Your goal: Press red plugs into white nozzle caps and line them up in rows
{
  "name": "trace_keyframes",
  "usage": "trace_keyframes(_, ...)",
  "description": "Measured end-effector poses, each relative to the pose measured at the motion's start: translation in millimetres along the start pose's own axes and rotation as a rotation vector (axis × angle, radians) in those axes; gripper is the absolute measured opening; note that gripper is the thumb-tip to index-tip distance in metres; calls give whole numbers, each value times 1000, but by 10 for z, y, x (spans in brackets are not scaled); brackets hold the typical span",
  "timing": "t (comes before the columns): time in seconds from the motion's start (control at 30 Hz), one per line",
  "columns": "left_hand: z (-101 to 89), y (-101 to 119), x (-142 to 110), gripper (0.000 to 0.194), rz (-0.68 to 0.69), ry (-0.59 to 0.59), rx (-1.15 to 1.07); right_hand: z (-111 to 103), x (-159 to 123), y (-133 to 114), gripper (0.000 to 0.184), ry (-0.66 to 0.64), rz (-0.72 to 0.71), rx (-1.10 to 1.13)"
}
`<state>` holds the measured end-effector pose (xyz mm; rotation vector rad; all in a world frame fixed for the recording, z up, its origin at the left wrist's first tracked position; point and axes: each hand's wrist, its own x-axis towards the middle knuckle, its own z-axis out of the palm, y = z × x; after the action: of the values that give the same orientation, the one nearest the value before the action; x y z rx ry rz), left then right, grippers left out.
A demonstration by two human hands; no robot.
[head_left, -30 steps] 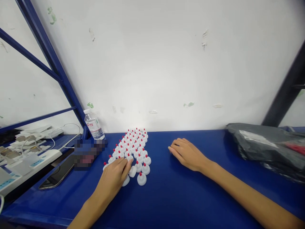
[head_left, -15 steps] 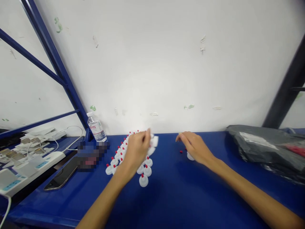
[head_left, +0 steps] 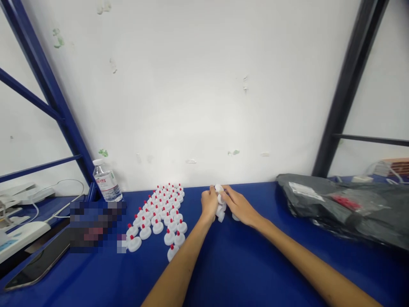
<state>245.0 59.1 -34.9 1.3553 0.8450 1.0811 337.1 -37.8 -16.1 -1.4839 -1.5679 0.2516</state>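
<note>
Over the middle of the blue table my two hands have come together. My left hand (head_left: 209, 207) is closed around several white plastic caps (head_left: 220, 212), which show between the hands. My right hand (head_left: 240, 207) reaches in from the other side, its thumb and fingers pinching at one of these caps. Another white cap (head_left: 235, 218) lies partly hidden under my right hand. To the left, many white caps with red tips (head_left: 156, 226) stand upright in a slanting block on the table. Their nearest one is partly covered by my left forearm.
A water bottle (head_left: 108, 182) stands by the wall at the left, behind a blurred-out item. A phone (head_left: 38, 258) and a white power strip (head_left: 24, 238) lie farther left. At the right rests a dark plastic bag (head_left: 319, 209). Blue and black shelf posts rise on both sides.
My left hand has carried white caps from the block rightward to my right hand. My right hand, earlier apart over the table, now meets them. The view has turned right.
</note>
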Motion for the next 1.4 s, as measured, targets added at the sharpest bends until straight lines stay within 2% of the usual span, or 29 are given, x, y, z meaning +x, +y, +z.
trace_keyframes(0.23, 15, -169, 29, 42, -31, 52, -2, 59, -7, 39, 37, -32, -11, -18)
trace_keyframes(0.53, 46, -212, 5, 42, -8, 32, 33, 93, 6, 85, 32, 33, 47, -23)
trace_keyframes(0.77, 70, -218, 6, 44, -8, 55, 52, 137, 28, 148, 24, 97, -5, -77)
trace_keyframes(1.03, 60, -186, 11, 47, -14, 81, 19, 15, 88, 239, 29, 168, -13, -156)
trace_keyframes(1.4, 85, -149, -10, 39, -75, 66, -90, -78, 91, 293, 29, 89, 76, -248)
